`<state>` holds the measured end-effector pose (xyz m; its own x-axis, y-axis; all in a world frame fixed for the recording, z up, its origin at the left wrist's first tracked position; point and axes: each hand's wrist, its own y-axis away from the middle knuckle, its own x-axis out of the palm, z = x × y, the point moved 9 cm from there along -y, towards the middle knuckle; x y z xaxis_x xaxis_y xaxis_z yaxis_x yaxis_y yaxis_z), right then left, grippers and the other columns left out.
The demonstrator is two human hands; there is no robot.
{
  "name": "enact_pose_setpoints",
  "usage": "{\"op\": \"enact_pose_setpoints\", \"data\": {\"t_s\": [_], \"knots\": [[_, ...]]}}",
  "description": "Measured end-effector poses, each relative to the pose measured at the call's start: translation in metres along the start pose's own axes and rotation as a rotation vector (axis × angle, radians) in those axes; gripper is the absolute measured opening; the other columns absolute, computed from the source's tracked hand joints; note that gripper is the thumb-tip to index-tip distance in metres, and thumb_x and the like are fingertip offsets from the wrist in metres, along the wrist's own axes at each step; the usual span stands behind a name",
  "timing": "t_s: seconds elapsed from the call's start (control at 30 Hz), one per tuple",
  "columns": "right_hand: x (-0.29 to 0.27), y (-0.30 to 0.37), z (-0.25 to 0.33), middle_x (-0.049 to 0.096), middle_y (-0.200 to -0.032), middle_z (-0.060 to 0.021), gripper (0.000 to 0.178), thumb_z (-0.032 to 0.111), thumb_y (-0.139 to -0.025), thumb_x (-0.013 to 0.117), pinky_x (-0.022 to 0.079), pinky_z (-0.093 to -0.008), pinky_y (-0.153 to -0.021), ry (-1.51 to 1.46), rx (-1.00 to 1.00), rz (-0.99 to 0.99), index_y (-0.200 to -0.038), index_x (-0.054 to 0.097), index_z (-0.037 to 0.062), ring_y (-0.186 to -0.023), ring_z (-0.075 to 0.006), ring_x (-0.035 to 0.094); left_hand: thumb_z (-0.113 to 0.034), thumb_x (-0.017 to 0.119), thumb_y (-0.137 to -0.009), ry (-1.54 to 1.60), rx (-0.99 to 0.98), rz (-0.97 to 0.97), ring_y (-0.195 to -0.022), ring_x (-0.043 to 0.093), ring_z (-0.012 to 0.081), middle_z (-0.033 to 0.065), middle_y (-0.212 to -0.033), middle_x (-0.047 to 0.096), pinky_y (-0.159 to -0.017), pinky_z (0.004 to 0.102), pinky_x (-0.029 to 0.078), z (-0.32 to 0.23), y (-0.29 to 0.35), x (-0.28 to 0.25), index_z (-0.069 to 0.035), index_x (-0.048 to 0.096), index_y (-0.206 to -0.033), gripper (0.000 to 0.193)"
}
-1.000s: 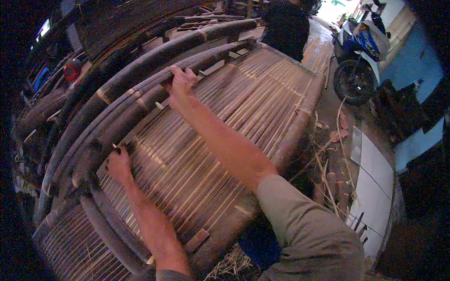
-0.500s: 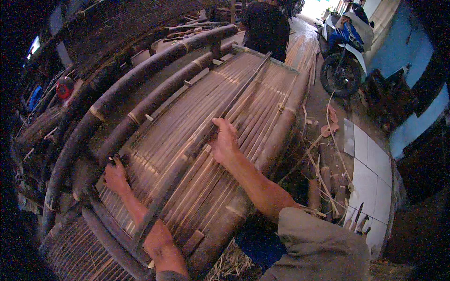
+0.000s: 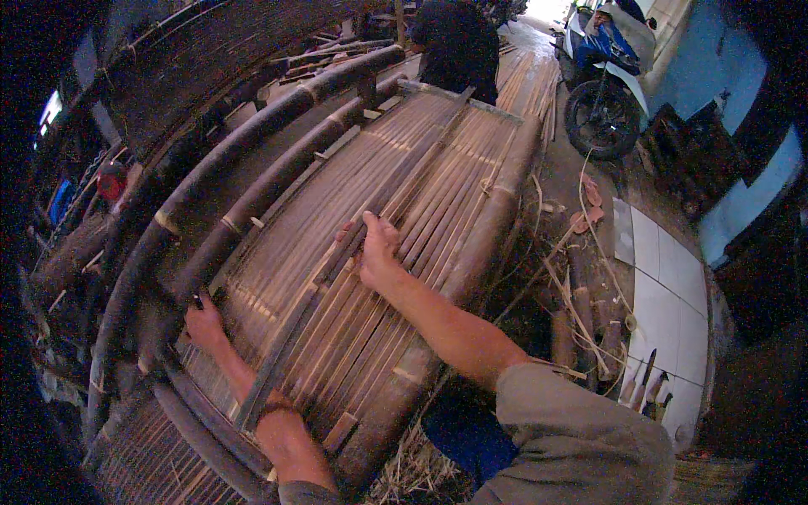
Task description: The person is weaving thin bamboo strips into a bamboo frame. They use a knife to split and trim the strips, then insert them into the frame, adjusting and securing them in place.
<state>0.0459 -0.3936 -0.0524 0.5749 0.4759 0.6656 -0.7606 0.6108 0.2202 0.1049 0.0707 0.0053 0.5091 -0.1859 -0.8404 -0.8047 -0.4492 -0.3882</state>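
Note:
A long dark bamboo strip (image 3: 411, 160) lies lengthwise over a seat of narrow bamboo slats (image 3: 446, 210). My right hand (image 3: 376, 250) is closed around the strip near its middle, thumb on top and fingertips showing on its left side. The strip's near end passes over my left forearm. Beside the seat's left edge, my left hand (image 3: 204, 326) is closed, with a small dark piece sticking out above the fingers. What that piece belongs to is hidden.
Thick curved bamboo poles (image 3: 252, 151) flank the seat on the left; another pole (image 3: 471, 261) borders its right. Knives (image 3: 644, 383) lie on white tiles (image 3: 665, 290). Offcuts (image 3: 581, 311) litter the floor. Farther off are a motorbike (image 3: 606, 101) and a dark-clothed person (image 3: 459, 50).
The whole view has shifted slightly. My right hand has slid a little nearer along the strip, and its fingertips now show on the left side. My left hand stays near the seat's left edge.

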Motion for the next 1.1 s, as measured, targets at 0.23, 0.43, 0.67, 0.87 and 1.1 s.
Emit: {"op": "enact_pose_setpoints", "data": {"t_s": [0.23, 0.43, 0.67, 0.87, 1.1], "knots": [[0.023, 0.007, -0.014, 0.067, -0.079, -0.0115, 0.023, 0.028, -0.098, 0.052, 0.054, -0.0409, -0.062, 0.046, -0.090, 0.058, -0.098, 0.053, 0.0049, -0.065, -0.0244, 0.064, -0.053, 0.050, -0.093, 0.055, 0.138, -0.225, -0.086, 0.062, 0.0459, 0.0284, -0.094, 0.066, -0.078, 0.0518, 0.047, 0.003, -0.004, -0.044, 0.007, 0.068, -0.098, 0.064], [0.011, 0.008, -0.011, 0.068, -0.082, -0.0126, 0.030, 0.034, -0.100, 0.051, 0.047, -0.0391, -0.081, 0.323, -0.355, -0.416, -0.102, 0.051, 0.0037, -0.074, -0.0225, 0.064, -0.040, 0.043, -0.100, 0.058, 0.461, -0.390, -0.100, 0.060, 0.0446, 0.0287, -0.107, 0.064, -0.088, 0.0489, 0.046, -0.020, 0.031, -0.068, 0.005, 0.065, -0.111, 0.051], [-0.020, -0.054, -0.007, 0.063, -0.076, -0.0076, 0.031, 0.038, -0.101, 0.049, 0.048, -0.0373, -0.058, 0.083, -0.188, -0.168, -0.103, 0.050, 0.0074, -0.063, -0.0206, 0.059, -0.040, 0.046, -0.099, -0.056, 0.697, 0.326, -0.135, 0.039, 0.0401, 0.0218, -0.147, 0.040, -0.109, 0.0500, 0.033, -0.135, 0.149, -0.025, -0.013, 0.044, -0.144, 0.053], [0.001, -0.016, 0.022, 0.067, -0.076, -0.0088, 0.031, 0.035, -0.099, 0.052, 0.048, -0.0374, -0.062, -0.009, -0.228, -0.017, -0.089, 0.055, 0.0055, -0.061, -0.0188, 0.058, -0.040, 0.050, -0.097, -0.216, 0.590, 0.438, -0.141, 0.030, 0.0394, 0.0183, -0.153, 0.033, -0.113, 0.0521, 0.026, -0.144, 0.171, -0.076, -0.014, 0.037, -0.148, 0.058], [0.011, -0.009, 0.015, 0.064, -0.088, -0.0092, 0.038, 0.039, -0.098, 0.053, 0.047, -0.0375, -0.075, -0.015, -0.176, -0.137, -0.103, 0.052, 0.0017, -0.074, -0.0199, 0.058, -0.041, 0.047, -0.098, -0.372, 0.876, 0.009, -0.140, 0.030, 0.0395, 0.0206, -0.152, 0.033, -0.113, 0.0527, 0.024, -0.098, 0.209, -0.068, -0.006, 0.034, -0.148, 0.062]]}}
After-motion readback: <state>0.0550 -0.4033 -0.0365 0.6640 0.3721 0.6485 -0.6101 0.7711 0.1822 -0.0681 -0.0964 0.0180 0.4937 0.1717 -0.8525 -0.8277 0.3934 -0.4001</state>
